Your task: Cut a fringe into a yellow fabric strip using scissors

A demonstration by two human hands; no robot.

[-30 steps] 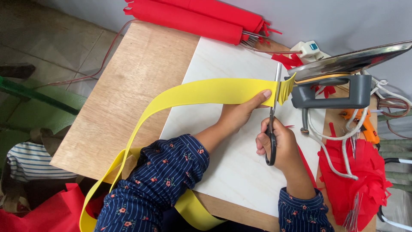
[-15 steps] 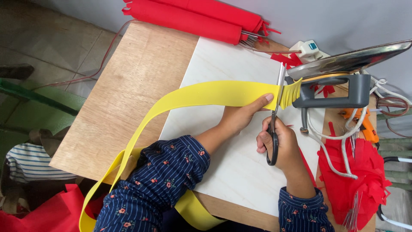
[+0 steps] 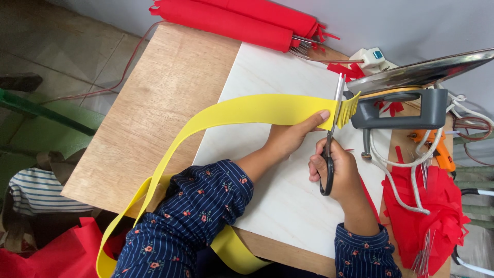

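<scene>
Two hands, left hand [image 3: 293,135] holding yellow strip [image 3: 242,110] (fringed end), right hand [image 3: 337,172] gripping scissors [image 3: 332,131]

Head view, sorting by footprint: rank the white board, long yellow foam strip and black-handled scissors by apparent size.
1. White board
2. Long yellow foam strip, partly hidden by the sleeve
3. Black-handled scissors, in the right hand

Matt yellow foam strip [image 3: 242,110], shiny metal scissors [image 3: 332,123] w/ black plastic grips; smooth white board [image 3: 267,77] center, grainy wood table [image 3: 154,108] left.
</scene>
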